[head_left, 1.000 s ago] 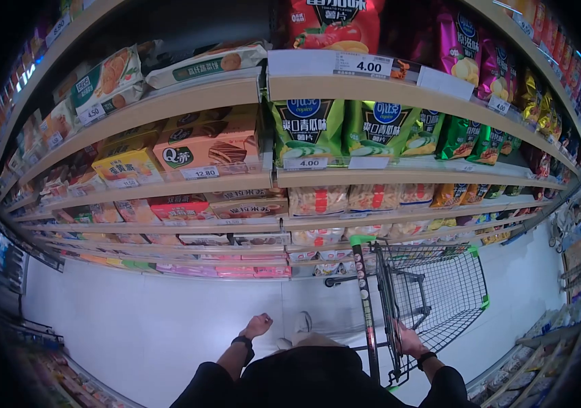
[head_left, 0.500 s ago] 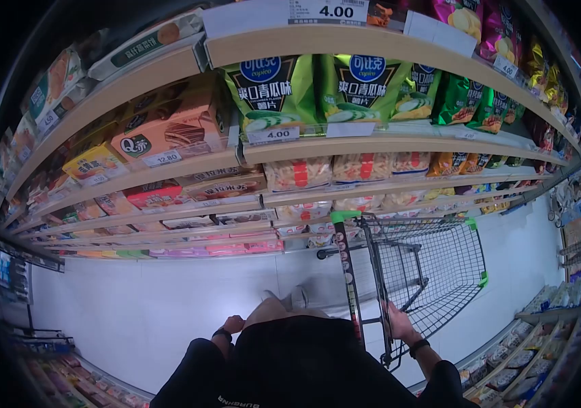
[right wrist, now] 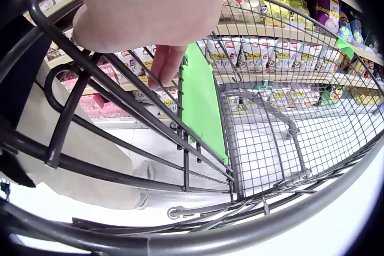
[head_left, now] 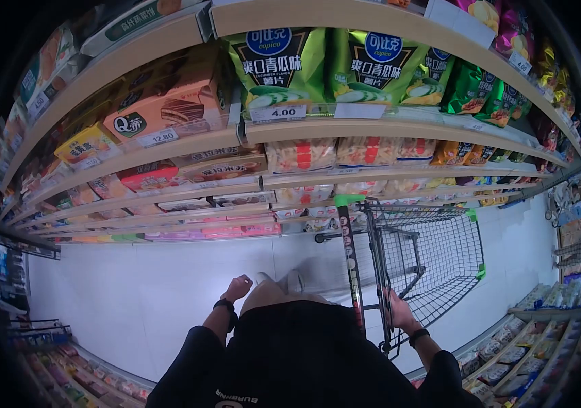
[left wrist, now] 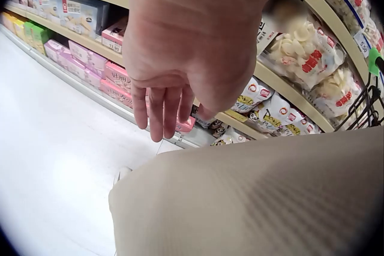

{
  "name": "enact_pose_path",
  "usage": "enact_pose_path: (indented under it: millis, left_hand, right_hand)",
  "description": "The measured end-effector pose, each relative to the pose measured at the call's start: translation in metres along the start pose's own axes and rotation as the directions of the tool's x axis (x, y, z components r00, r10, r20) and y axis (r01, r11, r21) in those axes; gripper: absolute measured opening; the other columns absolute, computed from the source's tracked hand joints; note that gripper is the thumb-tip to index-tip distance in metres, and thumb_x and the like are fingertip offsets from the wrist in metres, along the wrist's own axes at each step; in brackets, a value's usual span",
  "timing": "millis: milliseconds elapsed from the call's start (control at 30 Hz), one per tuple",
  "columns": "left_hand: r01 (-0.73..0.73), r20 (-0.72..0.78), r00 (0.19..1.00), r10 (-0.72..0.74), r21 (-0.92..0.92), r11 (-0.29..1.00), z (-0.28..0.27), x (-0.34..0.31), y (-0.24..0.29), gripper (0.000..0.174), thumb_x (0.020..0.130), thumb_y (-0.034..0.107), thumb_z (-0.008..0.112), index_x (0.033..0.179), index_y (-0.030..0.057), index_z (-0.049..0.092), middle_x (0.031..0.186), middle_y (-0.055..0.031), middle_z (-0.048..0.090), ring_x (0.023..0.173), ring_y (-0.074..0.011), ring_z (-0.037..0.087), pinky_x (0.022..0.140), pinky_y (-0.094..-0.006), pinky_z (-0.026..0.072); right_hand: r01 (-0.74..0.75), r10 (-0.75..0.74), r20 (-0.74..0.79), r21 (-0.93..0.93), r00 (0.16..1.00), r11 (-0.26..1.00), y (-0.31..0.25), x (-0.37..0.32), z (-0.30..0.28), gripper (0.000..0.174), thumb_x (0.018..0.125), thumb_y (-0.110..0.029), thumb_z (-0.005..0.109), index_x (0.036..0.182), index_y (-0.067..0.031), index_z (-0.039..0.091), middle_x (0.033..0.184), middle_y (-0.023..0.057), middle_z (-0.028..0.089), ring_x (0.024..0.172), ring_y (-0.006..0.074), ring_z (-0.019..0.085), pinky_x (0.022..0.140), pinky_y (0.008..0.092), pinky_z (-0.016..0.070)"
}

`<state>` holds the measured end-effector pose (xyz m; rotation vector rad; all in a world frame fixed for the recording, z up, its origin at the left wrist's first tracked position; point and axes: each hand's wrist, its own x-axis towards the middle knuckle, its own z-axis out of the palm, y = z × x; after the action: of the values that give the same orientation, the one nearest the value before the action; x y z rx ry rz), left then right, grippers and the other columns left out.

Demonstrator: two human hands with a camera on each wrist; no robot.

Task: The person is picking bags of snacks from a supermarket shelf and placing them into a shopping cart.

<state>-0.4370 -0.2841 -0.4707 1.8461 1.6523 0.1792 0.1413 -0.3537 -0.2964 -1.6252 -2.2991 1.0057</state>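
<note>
My left hand (head_left: 239,287) hangs beside the leg in beige trousers (head_left: 263,294) and holds nothing. In the left wrist view that hand (left wrist: 186,46) has its fingers pointing loosely downward. My right hand (head_left: 400,313) is at the back end of a black wire shopping cart (head_left: 440,262) with green corners. In the right wrist view that hand (right wrist: 150,10) grips the cart's dark bars (right wrist: 126,97), its fingers reaching down past them. A green panel (right wrist: 201,103) stands just beyond the fingers. The wire basket shows nothing in it. The cart's handle bar (head_left: 351,265) lies left of the right hand.
Store shelves (head_left: 399,132) stretch across ahead, with green chip bags (head_left: 273,71), boxed cakes (head_left: 168,102) and price tags. Bags of pale snacks (head_left: 301,155) sit lower down. White floor (head_left: 120,279) lies at the left. More stocked shelves (head_left: 528,353) stand behind at the right.
The view has tilted downward, so the shelves sit higher in it. The left hand first drew back towards the body, then moved slightly forward again. The right hand has stayed on the cart.
</note>
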Motion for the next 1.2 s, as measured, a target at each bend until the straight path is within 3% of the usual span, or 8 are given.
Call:
enact_pose_path:
  millis: [267,433,600,800,933,1033,1133,1200]
  left_hand:
    - [-0.001,0.019,1.0,0.001,-0.018,1.0,-0.018,-0.024,0.011,0.02,0.087,0.025,0.059,0.087,0.0066,0.066,0.088,-0.0161,0.068,0.078,-0.0371,0.067,0.069,-0.0435,0.0561]
    - [0.344,0.154,0.931,-0.33,-0.071,0.936,-0.004,-0.052,-0.008,0.029,0.088,0.03,0.057,0.088,0.0034,0.067,0.091,-0.0178,0.069,0.09,-0.0372,0.066,0.083,-0.0454,0.0534]
    - [0.108,0.242,0.963,-0.121,0.067,0.992,0.022,-0.069,-0.047,0.032,0.089,0.033,0.056,0.088,0.0039,0.067,0.096,-0.0172,0.068,0.09,-0.0371,0.065,0.081,-0.0455,0.0537]
    - [0.105,0.378,0.914,-0.148,0.133,0.986,0.016,-0.044,-0.036,0.035,0.087,0.035,0.055,0.104,0.0063,0.065,0.105,-0.0215,0.067,0.1,-0.0414,0.063,0.086,-0.0487,0.0521]
    - [0.116,0.392,0.906,-0.159,0.132,0.984,-0.019,-0.015,0.003,0.032,0.087,0.033,0.055,0.101,0.0063,0.064,0.101,-0.0214,0.068,0.096,-0.0417,0.064,0.086,-0.0498,0.0515]
    - [-0.263,0.33,0.927,0.177,0.239,0.935,-0.021,0.019,0.007,0.03,0.089,0.031,0.052,0.102,0.0062,0.063,0.097,-0.0214,0.068,0.092,-0.0402,0.065,0.084,-0.0491,0.0517]
    - [-0.005,0.225,0.974,0.0,0.019,1.0,-0.065,0.038,0.076,0.028,0.091,0.027,0.05,0.101,0.0045,0.063,0.093,-0.0225,0.068,0.087,-0.0375,0.066,0.08,-0.0455,0.0537]
    - [-0.022,0.254,0.963,0.091,-0.263,0.965,-0.072,0.052,0.096,0.024,0.087,0.012,0.048,0.106,0.0029,0.06,0.092,-0.0181,0.069,0.083,-0.0291,0.069,0.076,-0.0386,0.0549]
  right_hand:
    - [0.006,-0.008,-0.023,-0.085,1.0,0.996,0.002,0.0,-0.003,0.061,0.087,-0.021,0.051,0.142,-0.0032,0.031,0.136,0.0308,0.042,0.083,0.0471,0.063,0.071,0.0495,0.0554]
    - [-0.083,0.086,0.02,-0.092,0.996,0.992,-0.013,0.001,-0.017,0.06,0.088,-0.022,0.049,0.142,-0.0033,0.032,0.134,0.0312,0.043,0.088,0.0475,0.062,0.075,0.0492,0.0553]
    - [-0.117,0.12,0.029,-0.077,0.992,0.99,-0.017,0.002,-0.021,0.06,0.088,-0.024,0.049,0.142,-0.0037,0.032,0.135,0.031,0.042,0.09,0.0475,0.062,0.076,0.0494,0.0551]
    - [-0.23,0.245,0.094,-0.143,0.965,0.963,-0.015,0.001,-0.02,0.068,0.081,-0.021,0.053,0.144,-0.0074,0.031,0.144,0.0231,0.038,0.104,0.0426,0.06,0.085,0.0477,0.0528]
    - [-0.165,0.179,0.05,-0.211,0.983,0.964,-0.018,-0.003,-0.019,0.067,0.083,-0.023,0.052,0.143,-0.0038,0.029,0.133,0.0225,0.046,0.102,0.0415,0.059,0.077,0.0478,0.0547]
    - [-0.155,0.152,-0.03,-0.17,0.988,0.973,-0.027,-0.007,-0.023,0.057,0.086,-0.019,0.051,0.139,-0.0051,0.036,0.135,0.0208,0.046,0.102,0.0393,0.06,0.077,0.0465,0.0548]
    - [-0.113,0.077,-0.243,-0.141,0.967,0.983,-0.032,-0.007,-0.029,0.038,0.089,-0.012,0.051,0.127,-0.0049,0.046,0.131,0.0192,0.052,0.095,0.0372,0.062,0.073,0.0437,0.055]
    - [-0.131,0.091,-0.397,-0.075,0.913,0.989,-0.038,-0.001,-0.038,0.028,0.091,-0.008,0.051,0.118,-0.004,0.051,0.127,0.0185,0.055,0.09,0.0348,0.064,0.07,0.0404,0.055]
